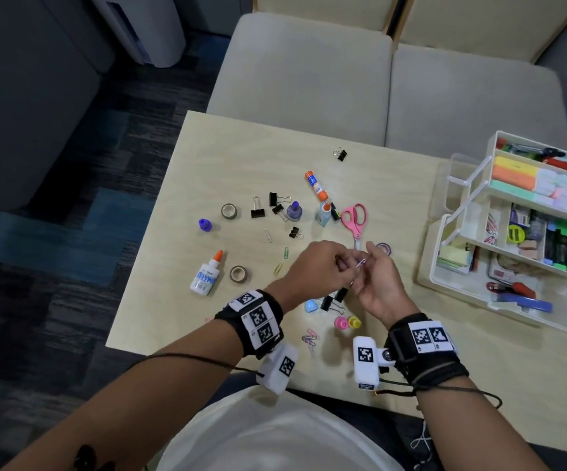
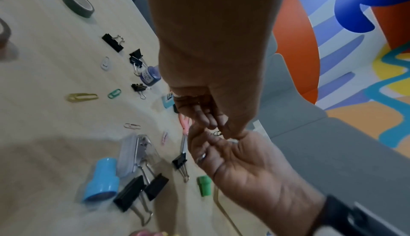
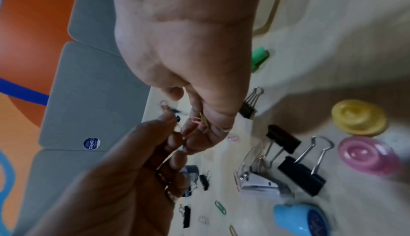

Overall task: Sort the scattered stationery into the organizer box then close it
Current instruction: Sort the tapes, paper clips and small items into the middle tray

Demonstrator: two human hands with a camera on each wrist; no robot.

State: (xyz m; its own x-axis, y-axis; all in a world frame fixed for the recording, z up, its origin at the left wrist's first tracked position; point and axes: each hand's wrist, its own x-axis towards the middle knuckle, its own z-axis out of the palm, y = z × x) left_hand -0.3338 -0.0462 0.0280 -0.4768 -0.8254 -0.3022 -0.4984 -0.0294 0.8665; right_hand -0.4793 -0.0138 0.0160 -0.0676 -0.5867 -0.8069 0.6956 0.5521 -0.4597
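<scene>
Low in the head frame, the left hand [image 1: 312, 266] and right hand [image 1: 377, 283] meet above the table [image 1: 207, 164], both pinching paper clips [image 1: 360, 263]. At right stands the open organizer box [image 1: 458, 266]; pink scissors [image 1: 355, 217] lie mid-frame.

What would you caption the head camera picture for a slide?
Both hands, left and right, pinch paper clips above scattered stationery; the organizer box stands open at the right.
</scene>
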